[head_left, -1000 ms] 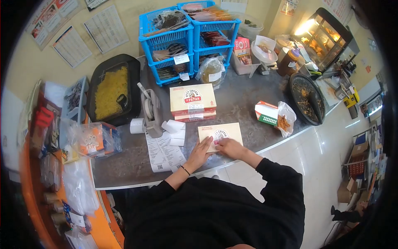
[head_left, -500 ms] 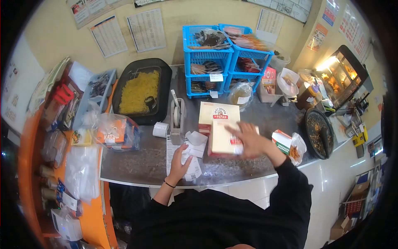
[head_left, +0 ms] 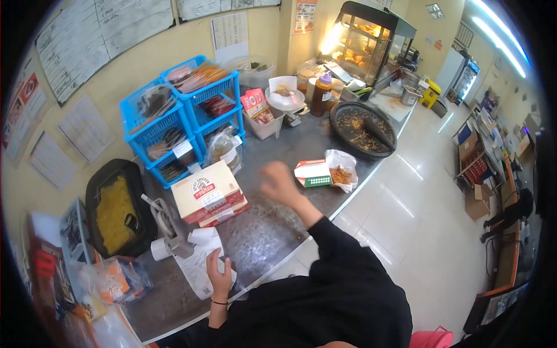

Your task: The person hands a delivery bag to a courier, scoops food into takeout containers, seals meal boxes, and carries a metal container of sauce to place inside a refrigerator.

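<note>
My left hand [head_left: 219, 278] rests over the printed receipts [head_left: 194, 269] at the counter's near edge, its thumb and fingers apart. My right hand [head_left: 280, 184] is over the counter between the boxes and a small food packet, blurred, its fingers looking curled. To its left, a cream and red chicken box [head_left: 208, 190] lies on top of another box [head_left: 226, 216], whose red side shows below. A tape dispenser [head_left: 173, 232] stands just left of the boxes. Right of my right hand lies an open white, red and green carton [head_left: 313, 173] beside brown food in clear plastic [head_left: 342, 174].
Blue stacked baskets [head_left: 162, 124] of sachets stand behind the boxes. A black tray of yellow food [head_left: 113, 211] is at the left. Along the right are a large stone mortar [head_left: 364, 130], a sauce bottle [head_left: 321, 95] and a lit food display case [head_left: 362, 46].
My view has turned right. The front box now lies under or against the other in a stack, and my right hand has left it, moving right. My left hand stays by the receipts.
</note>
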Available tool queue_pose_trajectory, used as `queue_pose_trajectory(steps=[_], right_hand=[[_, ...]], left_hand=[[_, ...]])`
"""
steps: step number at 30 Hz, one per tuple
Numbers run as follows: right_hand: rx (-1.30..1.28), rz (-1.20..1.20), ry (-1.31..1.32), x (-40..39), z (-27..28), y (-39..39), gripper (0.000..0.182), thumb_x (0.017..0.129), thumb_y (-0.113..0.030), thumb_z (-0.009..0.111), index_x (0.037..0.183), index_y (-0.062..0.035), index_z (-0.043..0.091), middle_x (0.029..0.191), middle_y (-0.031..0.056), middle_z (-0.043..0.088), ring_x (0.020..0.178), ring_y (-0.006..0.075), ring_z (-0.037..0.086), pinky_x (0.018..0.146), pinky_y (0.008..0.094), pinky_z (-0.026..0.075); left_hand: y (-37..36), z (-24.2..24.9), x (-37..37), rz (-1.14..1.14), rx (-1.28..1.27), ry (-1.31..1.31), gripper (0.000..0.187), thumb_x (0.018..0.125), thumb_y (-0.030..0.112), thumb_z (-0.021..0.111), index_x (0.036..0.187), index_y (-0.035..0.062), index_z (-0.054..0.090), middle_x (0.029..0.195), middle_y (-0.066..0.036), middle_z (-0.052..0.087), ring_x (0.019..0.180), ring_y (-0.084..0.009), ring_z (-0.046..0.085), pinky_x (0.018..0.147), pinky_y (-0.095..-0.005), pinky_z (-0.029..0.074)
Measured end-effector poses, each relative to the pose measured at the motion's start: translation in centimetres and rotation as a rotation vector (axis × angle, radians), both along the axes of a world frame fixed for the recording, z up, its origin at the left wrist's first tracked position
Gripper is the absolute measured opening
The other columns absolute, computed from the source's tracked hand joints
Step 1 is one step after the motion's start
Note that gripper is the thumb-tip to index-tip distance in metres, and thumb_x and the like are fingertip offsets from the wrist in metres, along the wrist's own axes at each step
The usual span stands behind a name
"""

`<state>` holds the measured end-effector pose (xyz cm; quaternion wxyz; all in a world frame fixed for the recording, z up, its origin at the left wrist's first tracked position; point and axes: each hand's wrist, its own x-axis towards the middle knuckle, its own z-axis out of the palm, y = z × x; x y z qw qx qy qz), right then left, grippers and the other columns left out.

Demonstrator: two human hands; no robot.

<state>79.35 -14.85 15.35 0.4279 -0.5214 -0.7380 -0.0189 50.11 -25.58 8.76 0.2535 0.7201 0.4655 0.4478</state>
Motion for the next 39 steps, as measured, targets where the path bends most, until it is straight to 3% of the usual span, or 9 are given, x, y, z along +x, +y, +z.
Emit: queue_pose_trajectory(steps=[4, 10, 14, 20, 24, 25, 27, 30, 39], right_hand=[[-0.263, -0.621, -0.438, 9.0, -7.6, -4.0, 0.041, 0.055, -0.018, 0.063, 0.093, -0.0092, 0.052, 0.093, 0.0118, 0.049, 0.093, 0.0287, 0.045, 0.075, 0.0443, 0.035], [-0.253, -0.404, -0.547, 8.6, -9.9, -3.1, 0.033, 0.059, -0.021, 0.063, 0.087, -0.0086, 0.052, 0.085, 0.0089, 0.051, 0.085, 0.0258, 0.047, 0.071, 0.041, 0.036], [-0.32, -0.261, -0.185, 2.2, -7.2, -2.5, 0.032, 0.062, -0.022, 0.064, 0.086, -0.0053, 0.051, 0.078, 0.0126, 0.051, 0.078, 0.0296, 0.051, 0.066, 0.0384, 0.041], [-0.265, -0.142, 0.554, 0.2, -4.0, -3.1, 0.043, 0.068, -0.027, 0.067, 0.101, -0.003, 0.051, 0.088, 0.0124, 0.054, 0.083, 0.0251, 0.054, 0.067, 0.0347, 0.045], [-0.455, -0.406, 0.677, 10.4, -7.2, -6.8, 0.046, 0.073, -0.032, 0.063, 0.103, 0.0, 0.051, 0.088, 0.0119, 0.058, 0.08, 0.0192, 0.055, 0.066, 0.0279, 0.045], [-0.547, -0.497, 0.672, 11.8, -8.7, -8.3, 0.046, 0.074, -0.033, 0.062, 0.103, 0.0004, 0.051, 0.086, 0.0109, 0.058, 0.078, 0.0176, 0.055, 0.065, 0.0274, 0.045], [-0.891, -0.377, 0.982, 11.9, -9.6, -11.1, 0.044, 0.076, -0.034, 0.06, 0.102, -0.0001, 0.052, 0.085, 0.0086, 0.058, 0.074, 0.014, 0.056, 0.062, 0.0267, 0.045], [-1.053, -0.257, 1.042, 9.9, -9.0, -13.4, 0.04, 0.076, -0.028, 0.062, 0.102, -0.0008, 0.051, 0.083, 0.0056, 0.058, 0.069, 0.0116, 0.055, 0.06, 0.0254, 0.046], [-0.805, -0.234, 1.429, 8.4, -12.4, -15.1, 0.027, 0.069, 0.003, 0.058, 0.093, -0.0034, 0.05, 0.084, 0.0053, 0.058, 0.073, 0.0139, 0.057, 0.064, 0.0259, 0.047]], left_hand=[[0.1, -1.3, 3.9, -0.178, -0.185, -0.14, 0.031, 0.073, 0.003, 0.056, 0.103, -0.0009, 0.051, 0.097, -0.014, 0.052, 0.088, -0.0241, 0.052, 0.077, -0.0306, 0.042], [2.7, -7.4, 11.1, -0.403, -0.608, -0.267, 0.044, 0.075, 0.005, 0.058, 0.115, 0.0015, 0.042, 0.106, -0.013, 0.049, 0.093, -0.0185, 0.051, 0.078, -0.0273, 0.044], [4.1, -10.6, 14.0, -0.398, -0.889, -0.409, 0.047, 0.08, 0.015, 0.055, 0.121, 0.0023, 0.036, 0.113, -0.015, 0.046, 0.099, -0.02, 0.049, 0.081, -0.0301, 0.042], [3.1, -6.8, 15.1, -0.248, -1.008, -0.677, 0.063, 0.086, 0.042, 0.04, 0.132, 0.0068, 0.014, 0.129, -0.018, 0.029, 0.115, -0.0269, 0.035, 0.091, -0.0369, 0.033], [1.3, -4.9, 14.8, -0.174, -1.085, -0.5, 0.065, 0.083, 0.039, 0.047, 0.13, 0.0066, 0.015, 0.12, -0.014, 0.036, 0.108, -0.0216, 0.039, 0.084, -0.0343, 0.037], [0.6, -6.0, 15.5, -0.19, -0.985, -0.494, 0.062, 0.081, 0.031, 0.055, 0.126, 0.0057, 0.021, 0.104, -0.008, 0.045, 0.093, -0.0162, 0.046, 0.075, -0.0282, 0.041], [0.2, -7.6, 15.9, -0.196, -0.937, -0.512, 0.065, 0.078, 0.026, 0.059, 0.124, 0.0019, 0.021, 0.108, -0.012, 0.045, 0.094, -0.018, 0.048, 0.074, -0.0266, 0.043], [0.5, -9.5, 15.5, -0.191, -0.953, -0.59, 0.063, 0.076, 0.021, 0.063, 0.122, 0.0006, 0.025, 0.106, -0.012, 0.049, 0.088, -0.0159, 0.053, 0.069, -0.0261, 0.046], [1.1, -8.1, 14.7, -0.217, -0.911, -0.64, 0.039, 0.075, 0.01, 0.062, 0.106, -0.0011, 0.042, 0.093, -0.01, 0.057, 0.082, -0.0134, 0.056, 0.066, -0.0253, 0.047]])
